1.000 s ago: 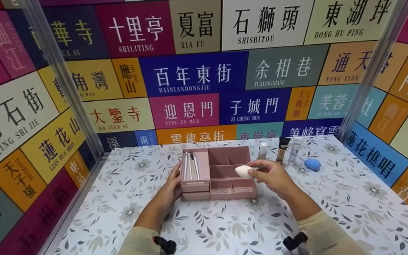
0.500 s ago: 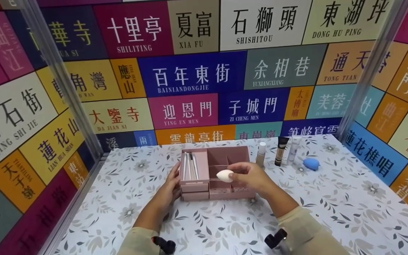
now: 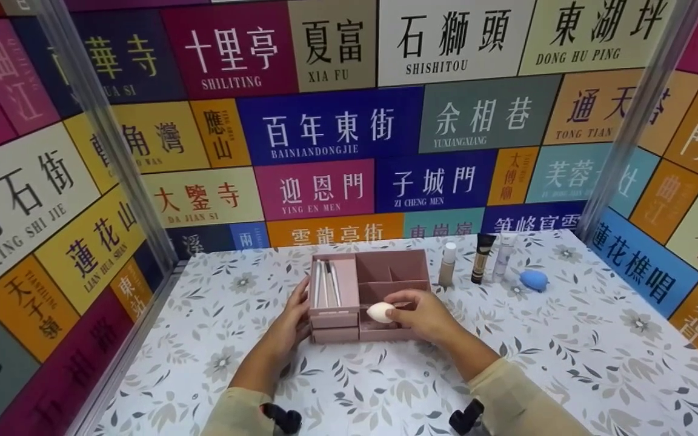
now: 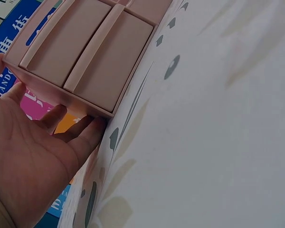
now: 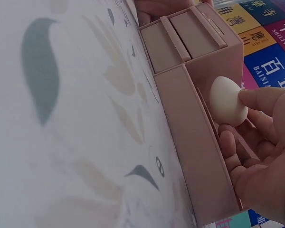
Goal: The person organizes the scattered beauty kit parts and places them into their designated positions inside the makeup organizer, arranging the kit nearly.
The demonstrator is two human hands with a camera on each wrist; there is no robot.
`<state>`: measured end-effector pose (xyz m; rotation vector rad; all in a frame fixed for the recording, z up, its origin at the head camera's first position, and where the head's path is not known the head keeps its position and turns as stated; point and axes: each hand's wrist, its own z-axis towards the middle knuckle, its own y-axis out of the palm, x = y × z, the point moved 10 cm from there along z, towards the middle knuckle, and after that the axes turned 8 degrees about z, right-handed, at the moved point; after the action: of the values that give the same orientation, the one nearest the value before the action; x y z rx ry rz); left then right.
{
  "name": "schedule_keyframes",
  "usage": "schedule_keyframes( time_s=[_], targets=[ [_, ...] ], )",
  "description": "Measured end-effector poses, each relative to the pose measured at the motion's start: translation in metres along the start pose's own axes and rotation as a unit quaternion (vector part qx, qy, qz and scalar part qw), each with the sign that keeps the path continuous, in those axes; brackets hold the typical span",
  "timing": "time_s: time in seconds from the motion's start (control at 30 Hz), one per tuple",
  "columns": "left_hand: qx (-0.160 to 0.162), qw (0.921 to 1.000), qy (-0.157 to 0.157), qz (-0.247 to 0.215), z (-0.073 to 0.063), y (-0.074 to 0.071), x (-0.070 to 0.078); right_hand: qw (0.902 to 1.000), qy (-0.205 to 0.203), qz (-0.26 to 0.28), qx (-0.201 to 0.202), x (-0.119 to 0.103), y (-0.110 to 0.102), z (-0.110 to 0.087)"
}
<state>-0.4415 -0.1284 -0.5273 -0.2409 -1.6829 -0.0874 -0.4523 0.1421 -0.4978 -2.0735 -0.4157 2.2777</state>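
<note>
A pink desktop organizer (image 3: 334, 320) stands on the table, with two small drawers at its front left and divided compartments on its right. My left hand (image 4: 42, 142) rests its fingertips against the organizer's left side. My right hand (image 3: 426, 316) pinches a cream makeup sponge (image 5: 227, 100) between thumb and fingers. The sponge is just above the front right compartment, close to the drawer unit's side wall. In the right wrist view, the other fingers of that hand reach over the compartment's front wall. Several makeup brushes (image 3: 327, 284) lie in the top left tray.
Behind and right of the organizer stand a small bottle with a white cap (image 3: 447, 265), a black-capped tube (image 3: 480, 260) and a pale tube (image 3: 502, 259). A blue makeup sponge (image 3: 534, 280) lies beside them. Walls with colourful lettered panels border the flower-patterned tabletop (image 3: 385, 387).
My right hand has carried the cream sponge leftward from the organizer's right edge, then lowered it to the front compartment. My left hand has stayed at the organizer's left side.
</note>
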Motion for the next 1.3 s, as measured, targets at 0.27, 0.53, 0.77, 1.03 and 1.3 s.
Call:
schedule_keyframes(
  time_s=[0.27,0.53,0.77,1.03,1.3],
  targets=[
    [0.002,1.0,-0.006,0.0,0.001,-0.002,-0.001,0.9942,-0.051,-0.094,-0.01,-0.005,0.007,-0.002],
    [-0.001,1.0,0.005,-0.003,0.001,-0.001,0.001,0.9917,-0.071,-0.101,-0.035,-0.007,0.013,-0.003],
    [-0.008,0.9998,0.016,-0.007,0.0,0.0,0.001,0.9913,-0.072,-0.099,-0.049,-0.006,0.014,-0.004],
    [-0.005,0.9999,0.009,0.0,0.0,0.0,0.001,0.9915,-0.063,-0.103,-0.05,-0.004,0.014,-0.005],
    [-0.012,0.9999,0.009,0.0,0.001,0.001,0.001,0.9939,-0.054,-0.087,-0.04,-0.001,0.01,-0.003]
  ],
)
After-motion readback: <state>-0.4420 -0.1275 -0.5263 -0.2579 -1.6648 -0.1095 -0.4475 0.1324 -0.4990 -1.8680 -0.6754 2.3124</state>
